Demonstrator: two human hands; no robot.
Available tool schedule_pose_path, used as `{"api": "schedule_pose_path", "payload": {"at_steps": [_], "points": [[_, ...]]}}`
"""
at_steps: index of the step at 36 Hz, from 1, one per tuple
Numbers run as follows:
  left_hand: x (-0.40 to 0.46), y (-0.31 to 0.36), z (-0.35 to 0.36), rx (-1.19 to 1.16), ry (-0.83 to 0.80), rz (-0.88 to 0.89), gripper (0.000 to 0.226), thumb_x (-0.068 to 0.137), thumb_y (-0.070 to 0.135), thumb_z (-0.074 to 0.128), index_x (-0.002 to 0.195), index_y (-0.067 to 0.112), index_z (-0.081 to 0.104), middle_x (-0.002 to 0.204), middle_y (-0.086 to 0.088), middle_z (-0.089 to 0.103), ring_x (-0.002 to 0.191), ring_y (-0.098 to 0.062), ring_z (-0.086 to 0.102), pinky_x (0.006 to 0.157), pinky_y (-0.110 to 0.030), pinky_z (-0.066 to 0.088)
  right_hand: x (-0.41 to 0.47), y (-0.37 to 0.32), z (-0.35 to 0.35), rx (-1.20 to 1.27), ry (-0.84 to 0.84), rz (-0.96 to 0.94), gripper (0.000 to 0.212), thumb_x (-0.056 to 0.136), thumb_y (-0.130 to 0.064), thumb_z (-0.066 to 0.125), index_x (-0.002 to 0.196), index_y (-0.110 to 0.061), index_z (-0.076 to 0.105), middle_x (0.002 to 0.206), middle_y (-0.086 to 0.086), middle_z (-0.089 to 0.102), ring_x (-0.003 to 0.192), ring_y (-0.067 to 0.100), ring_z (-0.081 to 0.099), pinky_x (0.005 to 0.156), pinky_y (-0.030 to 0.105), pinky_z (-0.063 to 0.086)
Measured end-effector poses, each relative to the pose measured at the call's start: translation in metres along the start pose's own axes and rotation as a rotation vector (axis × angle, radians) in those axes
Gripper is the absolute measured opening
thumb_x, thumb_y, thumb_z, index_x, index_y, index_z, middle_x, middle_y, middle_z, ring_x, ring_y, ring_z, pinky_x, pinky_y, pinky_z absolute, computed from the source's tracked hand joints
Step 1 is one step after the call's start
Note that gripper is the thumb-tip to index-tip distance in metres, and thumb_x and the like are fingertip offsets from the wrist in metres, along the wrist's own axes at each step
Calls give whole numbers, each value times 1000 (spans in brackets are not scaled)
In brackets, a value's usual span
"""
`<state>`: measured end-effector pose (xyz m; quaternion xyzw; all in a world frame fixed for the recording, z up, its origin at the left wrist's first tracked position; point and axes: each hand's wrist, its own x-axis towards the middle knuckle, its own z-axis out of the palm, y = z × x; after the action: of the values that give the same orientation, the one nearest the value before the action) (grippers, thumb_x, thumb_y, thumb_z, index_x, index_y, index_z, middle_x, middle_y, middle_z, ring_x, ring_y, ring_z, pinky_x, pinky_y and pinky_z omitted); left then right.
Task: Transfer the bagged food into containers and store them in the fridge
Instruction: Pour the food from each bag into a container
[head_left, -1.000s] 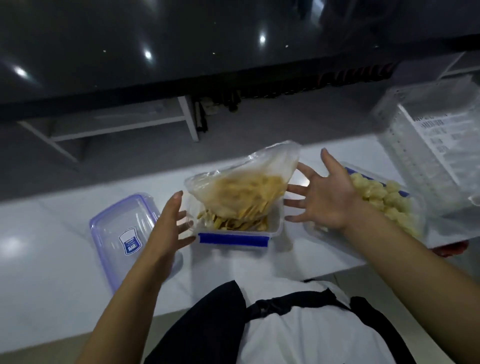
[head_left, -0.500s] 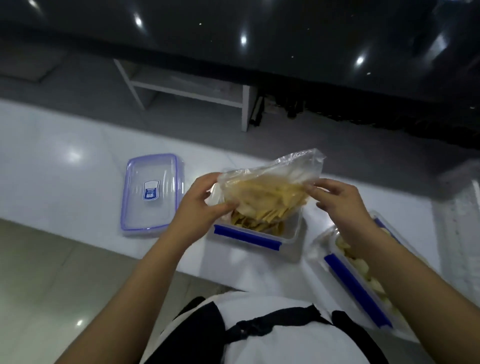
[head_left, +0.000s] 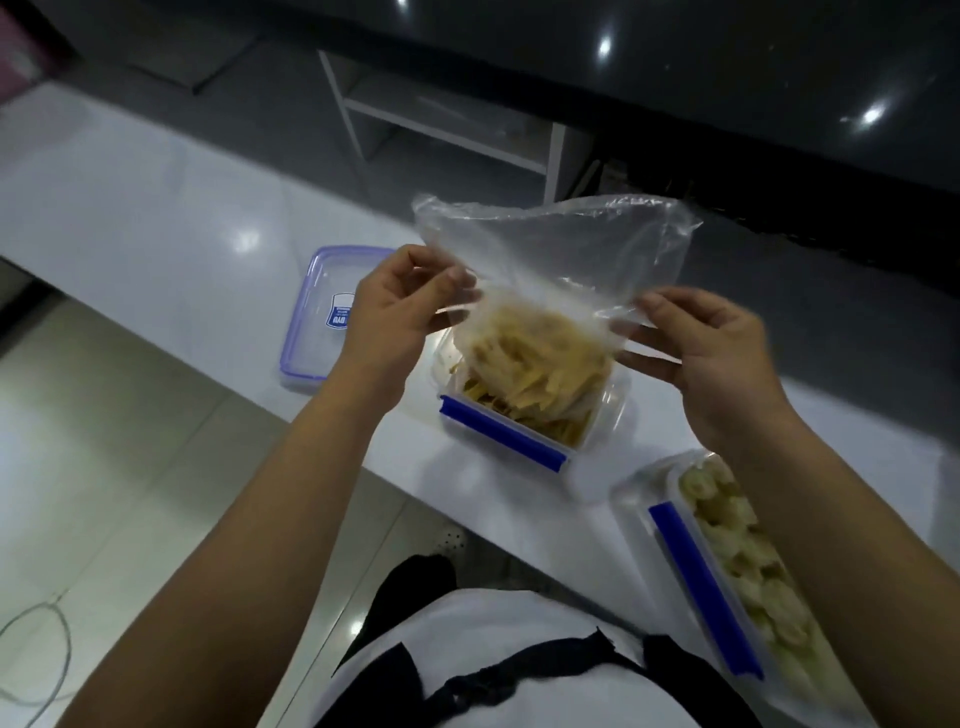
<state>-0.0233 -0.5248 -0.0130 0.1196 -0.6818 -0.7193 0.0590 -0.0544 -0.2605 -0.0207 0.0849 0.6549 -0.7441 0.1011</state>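
Both hands, left hand at 9 o'clock and right hand at 3, pinch the bag upside-down so the chips fall into the container.

The bag is thin, clear, crinkled plastic; the container is clear plastic; the white counter is glossy.

A glossy white counter runs across the scene, with pale shiny floor tiles and a thin grey cable on its near side, and a white open shelf unit, grey floor and a dark, light-spotted reflective surface beyond it.
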Motion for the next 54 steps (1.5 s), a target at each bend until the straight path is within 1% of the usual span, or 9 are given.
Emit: {"api": "schedule_pose_path", "payload": {"at_steps": [6, 13, 15, 18, 23, 33, 38, 46, 54], "points": [[-1, -24, 5, 141, 28, -148, 38, 86, 20, 79, 121, 19, 66, 112, 7, 71, 105, -10, 69, 96, -35, 55, -15, 24, 1, -167, -34, 43, 31, 89, -16, 75, 120, -18, 69, 118, 2, 72, 108, 17, 70, 97, 43, 56], [-15, -39, 7, 139, 97, -161, 15, 87, 18, 76, 95, 30, 76, 95, 14, 76, 93, -3, 71, 87, -26, 55, -34, 55, -9, -231, 25, 22, 35, 89, -26, 77, 123, -30, 69, 122, -11, 71, 109, 5, 68, 85, 20, 53], [-13, -39, 9, 143, 135, -165, 17, 91, 12, 72, 87, 28, 76, 85, 13, 76, 85, -1, 70, 85, -25, 53, -31, 57, -5, -233, 50, -8, 29, 90, -26, 76, 119, -30, 71, 120, -8, 72, 110, 8, 68, 89, 24, 56], [-7, -30, 15, 125, 138, -164, 15, 92, 7, 69, 87, 21, 74, 88, 9, 75, 88, -7, 69, 91, -34, 57, -22, 51, 2, -241, 103, -93, 13, 91, -20, 75, 101, -27, 76, 111, -1, 74, 107, 14, 69, 98, 38, 55], [-3, -1, 24, -1, 77, -101, 5, 98, 5, 62, 100, 7, 66, 112, -13, 70, 108, -28, 70, 87, -43, 61, -14, 31, 5, -140, 93, -129, 13, 94, -16, 70, 92, -25, 79, 95, 1, 78, 93, 20, 74, 84, 36, 61], [-2, -12, 23, 78, 55, -123, 9, 96, 10, 65, 98, 17, 69, 106, -6, 72, 106, -25, 71, 87, -34, 59, -13, 40, 1, -200, 28, -58, 21, 90, -21, 75, 110, -25, 72, 106, -8, 75, 98, 9, 72, 83, 25, 58], [-3, -16, 22, 104, 56, -139, 9, 95, 9, 66, 97, 16, 72, 97, 3, 75, 104, -22, 72, 87, -37, 59, -19, 49, 1, -233, 77, -134, 25, 90, -13, 74, 87, -38, 75, 93, -18, 76, 94, 4, 71, 88, 27, 58], [-1, 5, 21, 9, 53, -102, 10, 99, 8, 60, 103, 7, 68, 118, -22, 66, 102, -26, 73, 81, -43, 63, -18, 27, -1, -75, 123, -67, 11, 94, -16, 70, 102, -15, 78, 99, 2, 78, 97, 20, 75, 84, 35, 62], [1, 13, 16, -53, 51, -61, 9, 100, 9, 59, 98, 13, 67, 114, -19, 69, 99, -28, 74, 76, -40, 63, -22, 4, 10, 5, 59, -41, 12, 96, -9, 64, 96, -11, 75, 99, 8, 78, 94, 26, 75, 80, 41, 63]]}}
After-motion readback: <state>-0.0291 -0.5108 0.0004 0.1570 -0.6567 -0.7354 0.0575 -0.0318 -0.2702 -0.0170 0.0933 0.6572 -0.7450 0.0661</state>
